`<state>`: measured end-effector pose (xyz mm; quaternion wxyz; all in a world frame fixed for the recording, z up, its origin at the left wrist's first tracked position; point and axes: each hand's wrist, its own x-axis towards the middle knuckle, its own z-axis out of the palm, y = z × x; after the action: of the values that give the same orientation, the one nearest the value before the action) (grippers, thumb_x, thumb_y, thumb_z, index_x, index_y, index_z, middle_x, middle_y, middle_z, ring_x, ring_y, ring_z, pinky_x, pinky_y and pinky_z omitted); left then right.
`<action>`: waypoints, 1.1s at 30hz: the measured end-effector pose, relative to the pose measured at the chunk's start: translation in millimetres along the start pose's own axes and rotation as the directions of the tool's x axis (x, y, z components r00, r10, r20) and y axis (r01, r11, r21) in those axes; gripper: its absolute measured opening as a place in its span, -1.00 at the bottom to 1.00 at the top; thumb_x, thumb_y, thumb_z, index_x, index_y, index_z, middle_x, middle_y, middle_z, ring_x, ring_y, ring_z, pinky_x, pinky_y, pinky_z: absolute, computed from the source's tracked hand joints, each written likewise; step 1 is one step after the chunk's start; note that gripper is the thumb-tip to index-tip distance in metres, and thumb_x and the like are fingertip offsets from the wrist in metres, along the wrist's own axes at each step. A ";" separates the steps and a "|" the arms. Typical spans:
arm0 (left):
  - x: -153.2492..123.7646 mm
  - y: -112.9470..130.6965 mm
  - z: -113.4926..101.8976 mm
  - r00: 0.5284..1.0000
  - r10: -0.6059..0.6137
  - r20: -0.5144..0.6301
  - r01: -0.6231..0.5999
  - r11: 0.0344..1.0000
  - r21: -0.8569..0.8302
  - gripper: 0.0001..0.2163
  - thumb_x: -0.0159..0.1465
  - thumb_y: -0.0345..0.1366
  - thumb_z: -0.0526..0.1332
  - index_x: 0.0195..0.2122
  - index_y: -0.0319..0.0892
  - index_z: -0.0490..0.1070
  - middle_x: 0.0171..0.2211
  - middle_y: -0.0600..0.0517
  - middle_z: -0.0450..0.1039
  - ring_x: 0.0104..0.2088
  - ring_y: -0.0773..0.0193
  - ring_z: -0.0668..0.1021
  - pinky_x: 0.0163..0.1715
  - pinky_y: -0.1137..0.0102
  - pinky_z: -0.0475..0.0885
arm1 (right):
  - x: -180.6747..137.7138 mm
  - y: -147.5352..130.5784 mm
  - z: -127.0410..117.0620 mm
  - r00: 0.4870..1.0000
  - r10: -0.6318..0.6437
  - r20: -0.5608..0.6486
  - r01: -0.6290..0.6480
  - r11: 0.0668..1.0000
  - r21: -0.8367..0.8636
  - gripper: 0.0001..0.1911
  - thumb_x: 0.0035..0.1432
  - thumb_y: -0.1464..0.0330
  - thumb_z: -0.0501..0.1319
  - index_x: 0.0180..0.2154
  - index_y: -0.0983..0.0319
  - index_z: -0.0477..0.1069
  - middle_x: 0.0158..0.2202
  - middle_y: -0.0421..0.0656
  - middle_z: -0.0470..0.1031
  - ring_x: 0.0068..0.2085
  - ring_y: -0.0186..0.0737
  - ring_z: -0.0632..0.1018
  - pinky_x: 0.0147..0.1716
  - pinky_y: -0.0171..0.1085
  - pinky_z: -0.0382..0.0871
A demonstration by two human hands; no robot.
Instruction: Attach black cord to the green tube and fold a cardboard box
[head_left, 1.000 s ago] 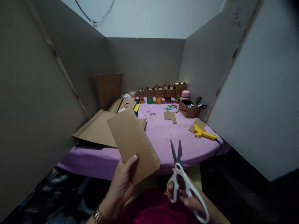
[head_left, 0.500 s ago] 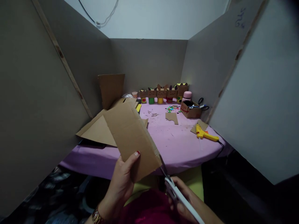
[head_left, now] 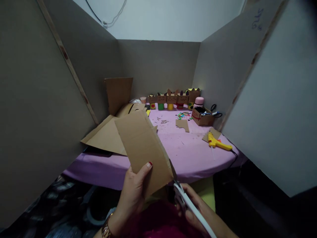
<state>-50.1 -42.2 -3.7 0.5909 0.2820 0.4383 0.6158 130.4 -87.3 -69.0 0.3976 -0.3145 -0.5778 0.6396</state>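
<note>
My left hand [head_left: 135, 195] grips the lower edge of a brown cardboard piece [head_left: 143, 145], thumb on its face, holding it tilted above the table's near edge. My right hand [head_left: 195, 211] is closed round the white handles of a pair of scissors [head_left: 184, 201]. The blades point up and left and meet the cardboard's lower right edge, where they are partly hidden behind it.
A purple-covered table [head_left: 188, 155] carries larger cardboard sheets [head_left: 104, 137] at the left, a yellow glue gun [head_left: 218, 142] at the right, a small box of tools [head_left: 201, 116], a cardboard scrap [head_left: 182, 124] and a row of small cardboard figures [head_left: 170, 99] at the back. Grey panels enclose three sides.
The scissors went from upright and apart from the cardboard to tilted with blades at its lower right edge. The cardboard shifted slightly right and down with my left hand.
</note>
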 end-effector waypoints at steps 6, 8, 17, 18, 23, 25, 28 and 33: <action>0.4 -0.1 1.2 0.999 0.028 -0.018 -0.028 1.000 0.007 -0.64 -0.01 -0.39 0.30 -0.14 -0.14 0.38 -0.41 0.04 0.57 -0.48 0.15 0.58 -0.51 0.31 0.51 | 0.6 -4.1 1.4 1.000 0.010 -0.012 -0.011 1.000 -0.016 -0.31 -0.09 -0.09 0.16 0.00 0.13 0.14 -0.36 -0.18 0.27 -0.39 -0.28 0.29 -0.37 -0.28 0.17; -0.3 -0.3 1.5 0.999 0.031 -0.009 -0.031 0.999 0.011 -0.65 -0.01 -0.38 0.30 -0.16 -0.14 0.38 -0.41 0.03 0.56 -0.49 0.14 0.58 -0.52 0.30 0.51 | 1.1 -5.1 2.1 1.000 0.014 -0.003 -0.014 1.000 -0.022 -0.31 -0.09 -0.08 0.17 0.01 0.13 0.14 -0.35 -0.18 0.27 -0.37 -0.27 0.29 -0.36 -0.28 0.18; -1.0 0.6 2.5 1.000 0.012 -0.023 -0.012 1.000 0.009 -0.57 -0.05 -0.36 0.33 -0.11 -0.20 0.37 -0.38 -0.03 0.57 -0.47 0.13 0.58 -0.52 0.33 0.50 | 0.8 -2.0 2.2 1.000 -0.007 -0.005 0.007 1.000 -0.029 -0.31 -0.09 -0.08 0.16 0.01 0.12 0.12 -0.34 -0.18 0.27 -0.37 -0.26 0.29 -0.35 -0.26 0.18; -0.8 0.8 2.3 1.000 0.010 -0.023 -0.010 1.000 0.008 -0.57 -0.05 -0.35 0.33 -0.10 -0.20 0.36 -0.38 -0.03 0.57 -0.47 0.12 0.58 -0.53 0.32 0.50 | 0.7 -2.5 2.3 1.000 -0.006 -0.004 0.006 1.000 -0.030 -0.31 -0.09 -0.08 0.16 0.01 0.12 0.12 -0.34 -0.18 0.26 -0.37 -0.27 0.29 -0.35 -0.27 0.18; -0.3 1.1 0.9 1.000 -0.005 -0.021 0.005 1.000 0.005 -0.56 -0.04 -0.36 0.32 -0.08 -0.20 0.35 -0.40 -0.03 0.58 -0.46 0.11 0.58 -0.45 0.26 0.51 | 1.5 -5.0 2.6 1.000 -0.015 0.005 0.016 0.999 -0.037 -0.33 -0.08 -0.08 0.16 0.00 0.12 0.13 -0.35 -0.18 0.25 -0.38 -0.28 0.27 -0.36 -0.28 0.17; -0.3 1.1 0.2 1.000 -0.008 -0.013 0.008 1.000 0.008 -0.58 -0.04 -0.36 0.32 -0.10 -0.21 0.36 -0.40 -0.04 0.58 -0.45 0.11 0.58 -0.45 0.27 0.51 | 1.6 -5.2 2.5 1.000 -0.009 0.008 0.009 0.999 -0.038 -0.33 -0.08 -0.08 0.16 0.00 0.12 0.13 -0.34 -0.18 0.25 -0.38 -0.28 0.27 -0.36 -0.28 0.17; -0.6 1.3 -0.3 1.000 -0.004 -0.008 0.004 1.000 0.008 -0.57 -0.04 -0.36 0.32 -0.10 -0.21 0.36 -0.40 -0.04 0.58 -0.48 0.12 0.58 -0.49 0.28 0.51 | 0.7 -4.8 2.6 1.000 -0.002 0.010 0.003 0.999 -0.032 -0.33 -0.09 -0.08 0.16 0.00 0.11 0.14 -0.34 -0.18 0.25 -0.39 -0.28 0.27 -0.36 -0.28 0.17; -1.1 1.2 0.1 1.000 -0.011 0.001 0.011 1.000 0.001 -0.51 -0.06 -0.36 0.33 -0.05 -0.24 0.34 -0.39 -0.07 0.58 -0.45 0.09 0.59 -0.50 0.30 0.50 | -0.3 -1.7 3.6 1.000 0.000 0.001 0.000 1.000 -0.026 -0.32 -0.09 -0.09 0.16 0.00 0.12 0.14 -0.37 -0.19 0.25 -0.42 -0.30 0.26 -0.38 -0.29 0.16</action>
<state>-50.4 -43.1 -2.5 0.5943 0.2802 0.4399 0.6122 127.7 -89.2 -66.9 0.3934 -0.3193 -0.5862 0.6321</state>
